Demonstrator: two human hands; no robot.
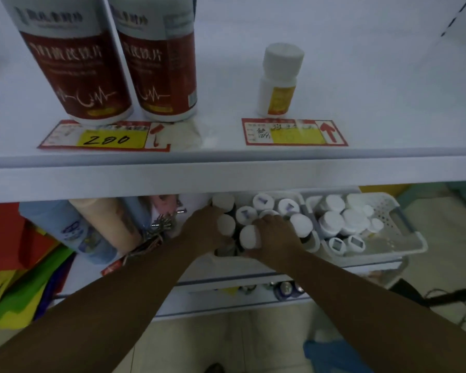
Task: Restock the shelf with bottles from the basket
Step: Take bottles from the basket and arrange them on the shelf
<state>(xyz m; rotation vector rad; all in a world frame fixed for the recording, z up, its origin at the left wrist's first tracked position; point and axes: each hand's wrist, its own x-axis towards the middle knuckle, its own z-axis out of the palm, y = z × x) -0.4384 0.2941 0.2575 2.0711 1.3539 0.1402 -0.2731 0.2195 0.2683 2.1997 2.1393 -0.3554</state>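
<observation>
Reaching into the basket (314, 242) below the shelf (226, 173), I have my left grip (207, 230) curled round one upright bottle (226, 224), right grip (275, 232) round a second bottle (249, 236) beside it; shelf lies straight up

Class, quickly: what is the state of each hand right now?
Left hand: holding a white-capped bottle.
Right hand: holding a neighbouring bottle.
</observation>
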